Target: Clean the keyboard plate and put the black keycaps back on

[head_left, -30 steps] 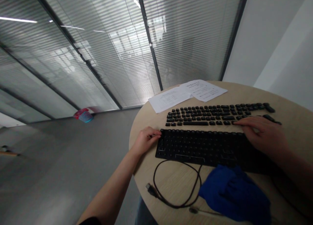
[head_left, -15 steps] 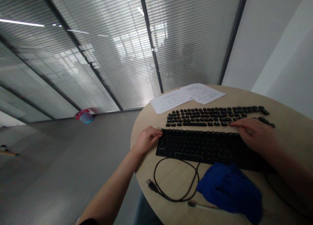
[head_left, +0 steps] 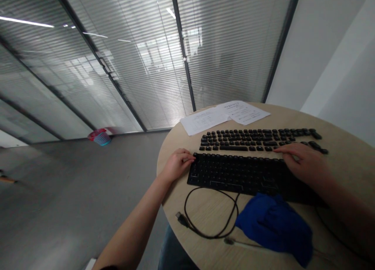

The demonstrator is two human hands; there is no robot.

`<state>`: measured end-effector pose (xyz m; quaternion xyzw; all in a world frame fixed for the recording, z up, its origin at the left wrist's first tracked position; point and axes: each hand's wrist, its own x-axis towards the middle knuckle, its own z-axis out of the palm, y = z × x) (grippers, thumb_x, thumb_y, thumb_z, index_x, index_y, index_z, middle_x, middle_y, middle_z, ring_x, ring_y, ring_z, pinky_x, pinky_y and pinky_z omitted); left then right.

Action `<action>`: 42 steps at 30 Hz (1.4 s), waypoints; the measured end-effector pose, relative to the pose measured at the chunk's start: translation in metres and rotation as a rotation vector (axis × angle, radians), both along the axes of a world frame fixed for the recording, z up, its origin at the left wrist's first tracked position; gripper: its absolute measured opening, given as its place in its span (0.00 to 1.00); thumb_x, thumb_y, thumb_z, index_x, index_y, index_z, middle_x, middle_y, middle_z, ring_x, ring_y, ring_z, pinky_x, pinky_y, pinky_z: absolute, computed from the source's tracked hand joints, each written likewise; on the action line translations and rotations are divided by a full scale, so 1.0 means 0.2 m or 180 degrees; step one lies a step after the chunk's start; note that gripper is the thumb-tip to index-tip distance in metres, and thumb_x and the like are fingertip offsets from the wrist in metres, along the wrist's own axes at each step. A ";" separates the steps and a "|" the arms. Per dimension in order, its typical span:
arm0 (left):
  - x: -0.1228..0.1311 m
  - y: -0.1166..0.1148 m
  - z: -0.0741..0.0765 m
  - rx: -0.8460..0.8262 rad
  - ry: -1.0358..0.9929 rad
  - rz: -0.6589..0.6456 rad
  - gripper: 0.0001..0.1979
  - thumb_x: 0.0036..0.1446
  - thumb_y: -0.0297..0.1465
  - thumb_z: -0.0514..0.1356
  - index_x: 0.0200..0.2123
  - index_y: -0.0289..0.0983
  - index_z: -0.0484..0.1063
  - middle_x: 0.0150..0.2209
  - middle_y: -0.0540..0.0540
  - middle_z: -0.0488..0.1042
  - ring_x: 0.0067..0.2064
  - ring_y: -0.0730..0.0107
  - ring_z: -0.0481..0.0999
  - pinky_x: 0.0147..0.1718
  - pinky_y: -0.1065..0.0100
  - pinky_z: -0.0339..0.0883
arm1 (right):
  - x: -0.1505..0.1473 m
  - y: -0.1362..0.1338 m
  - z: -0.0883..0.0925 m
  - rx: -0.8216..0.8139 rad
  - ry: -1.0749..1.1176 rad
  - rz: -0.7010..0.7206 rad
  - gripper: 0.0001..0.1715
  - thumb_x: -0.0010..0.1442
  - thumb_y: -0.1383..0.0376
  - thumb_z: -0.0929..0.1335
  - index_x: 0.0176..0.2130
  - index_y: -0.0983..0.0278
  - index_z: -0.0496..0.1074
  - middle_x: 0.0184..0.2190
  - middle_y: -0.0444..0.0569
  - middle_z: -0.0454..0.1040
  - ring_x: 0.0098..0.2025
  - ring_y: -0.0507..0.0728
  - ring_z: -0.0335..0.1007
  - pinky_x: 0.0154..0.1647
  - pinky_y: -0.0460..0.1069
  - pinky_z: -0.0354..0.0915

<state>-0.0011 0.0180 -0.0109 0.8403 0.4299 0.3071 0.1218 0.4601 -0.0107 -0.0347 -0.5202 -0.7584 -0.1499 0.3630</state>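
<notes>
"Resting where, that left hand (head_left: 178, 163) of yours?"

"At the far left corner of the black keyboard (head_left: 228, 172), my thumb and forefinger drawn close together by the corner key. Whether they pinch it, I can't tell."

"And the keyboard itself?"

"Flat on the round wooden table (head_left: 342, 133), lying between my two hands, with a row of raised keys along its far edge."

"What about your right hand (head_left: 303, 160)?"

"Stretched across the keyboard's right part, forefinger at the near row of loose keycaps (head_left: 256, 138). A small gap shows between thumb and finger (my own knuckles get in the way), so I can't tell if the tips have closed on a cap."

"How do those keycaps lie?"

"In rows just beyond the keyboard, the long bar (head_left: 233, 148) in the nearest row. Printed papers (head_left: 202, 120) lie past them, near the table's far rim."

"Anything on your side?"

"A black cable (head_left: 215, 236) in a loop, its plug (head_left: 182, 219) pointing left. Right of it, a crumpled blue cloth (head_left: 275, 223) sits at the keyboard's near edge, and a thin brush-like tool (head_left: 228, 241) runs up to the cloth."

"And below?"

"A basket (head_left: 100, 138) on the floor, beside the glass wall (head_left: 152, 94)."
</notes>
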 end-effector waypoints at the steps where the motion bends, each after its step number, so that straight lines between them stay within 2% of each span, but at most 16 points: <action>1: 0.00 0.00 0.00 -0.0034 0.0008 0.0009 0.06 0.62 0.27 0.64 0.37 0.40 0.82 0.37 0.44 0.81 0.41 0.64 0.78 0.44 0.62 0.72 | 0.00 0.00 0.00 -0.0032 0.0033 -0.0037 0.18 0.63 0.64 0.63 0.36 0.61 0.82 0.38 0.52 0.82 0.41 0.61 0.79 0.47 0.55 0.72; 7: -0.01 0.01 -0.01 -0.0264 0.0014 0.0091 0.06 0.62 0.29 0.63 0.37 0.40 0.82 0.34 0.46 0.82 0.37 0.65 0.79 0.40 0.64 0.72 | 0.00 0.03 -0.04 -0.0230 -0.0006 0.0079 0.19 0.62 0.63 0.62 0.36 0.63 0.82 0.37 0.53 0.82 0.41 0.62 0.79 0.46 0.58 0.74; 13: -0.02 0.02 -0.03 -0.0240 0.0028 0.0078 0.06 0.62 0.30 0.63 0.38 0.41 0.82 0.35 0.46 0.83 0.37 0.65 0.80 0.41 0.64 0.73 | -0.02 0.08 -0.08 -0.0598 -0.0236 0.0404 0.20 0.64 0.64 0.63 0.47 0.63 0.81 0.46 0.53 0.82 0.48 0.62 0.78 0.52 0.60 0.73; 22: -0.02 0.03 -0.03 -0.0178 -0.0019 -0.0051 0.06 0.62 0.30 0.63 0.38 0.40 0.82 0.36 0.46 0.83 0.38 0.65 0.80 0.40 0.67 0.71 | -0.05 0.07 -0.06 -0.1135 -0.0371 0.0182 0.21 0.65 0.63 0.61 0.44 0.62 0.82 0.42 0.52 0.83 0.44 0.61 0.80 0.49 0.57 0.74; 30: -0.02 0.07 -0.06 -0.0505 -0.0363 -0.0083 0.05 0.57 0.31 0.65 0.34 0.40 0.82 0.37 0.45 0.83 0.39 0.63 0.80 0.43 0.65 0.70 | -0.06 0.07 -0.03 -0.1290 -0.0481 0.0093 0.19 0.65 0.65 0.61 0.41 0.62 0.81 0.42 0.50 0.83 0.44 0.59 0.80 0.48 0.54 0.72; 34: -0.03 0.08 -0.07 -0.0696 -0.0587 0.0021 0.11 0.59 0.38 0.62 0.36 0.37 0.81 0.38 0.43 0.82 0.39 0.63 0.79 0.42 0.65 0.71 | -0.05 0.08 -0.02 -0.1380 -0.0438 0.0127 0.19 0.64 0.64 0.61 0.41 0.62 0.81 0.42 0.50 0.83 0.44 0.60 0.80 0.50 0.54 0.71; 38: -0.02 0.10 -0.05 -0.0978 -0.0718 0.0166 0.21 0.61 0.44 0.58 0.47 0.33 0.78 0.43 0.40 0.81 0.41 0.61 0.77 0.43 0.63 0.70 | -0.01 0.10 -0.04 -0.1631 -0.0410 0.0006 0.21 0.64 0.63 0.60 0.42 0.62 0.81 0.44 0.53 0.82 0.47 0.62 0.78 0.53 0.55 0.70; 40: 0.00 0.13 -0.01 -0.1259 -0.0621 0.0056 0.24 0.60 0.45 0.59 0.49 0.33 0.77 0.44 0.40 0.80 0.41 0.62 0.76 0.41 0.63 0.70 | 0.02 0.10 -0.05 -0.1660 -0.0385 0.0014 0.22 0.64 0.62 0.60 0.43 0.62 0.81 0.45 0.54 0.82 0.48 0.63 0.78 0.54 0.56 0.69; 42: 0.02 0.18 0.03 -0.1660 -0.0406 -0.0162 0.24 0.58 0.46 0.61 0.50 0.34 0.77 0.40 0.42 0.80 0.36 0.64 0.74 0.35 0.66 0.69 | 0.04 0.11 -0.05 -0.1651 -0.0362 0.0017 0.22 0.64 0.61 0.60 0.43 0.61 0.81 0.46 0.53 0.82 0.49 0.63 0.78 0.55 0.57 0.69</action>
